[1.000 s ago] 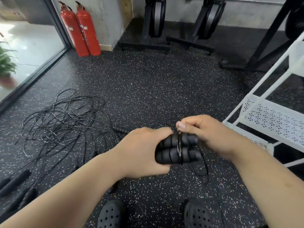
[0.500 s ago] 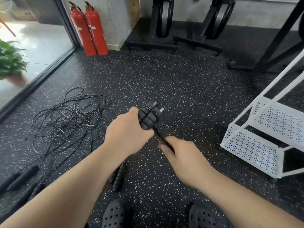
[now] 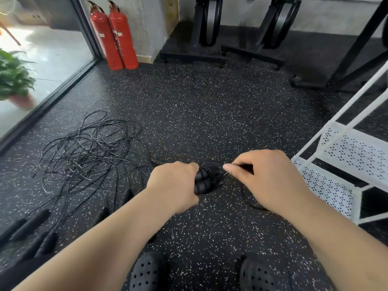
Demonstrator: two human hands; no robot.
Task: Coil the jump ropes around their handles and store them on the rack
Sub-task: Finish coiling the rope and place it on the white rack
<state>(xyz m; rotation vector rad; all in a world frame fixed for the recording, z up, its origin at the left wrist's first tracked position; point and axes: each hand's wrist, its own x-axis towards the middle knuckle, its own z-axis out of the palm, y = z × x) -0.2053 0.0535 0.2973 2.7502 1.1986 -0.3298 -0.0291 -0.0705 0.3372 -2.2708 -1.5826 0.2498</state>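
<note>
The left hand grips a pair of black foam handles held side by side low over the black speckled rubber floor, a few turns of rope already round them; the right hand, fingers curled, pinches the thin black cord just right of the handles, and a loop of it hangs under that hand. To the left lies a loose tangle of thin black ropes, with more black handles scattered near the lower left edge — close beside the left forearm. The white perforated metal rack stands just right of the right hand, its slanted posts rising past the right edge. Two red fire extinguishers stand at the far wall beside a glass door, a green potted plant behind the glass. Black machine bases line the back. Between them and the hands the floor lies open. Black perforated clogs show at the bottom edge.
</note>
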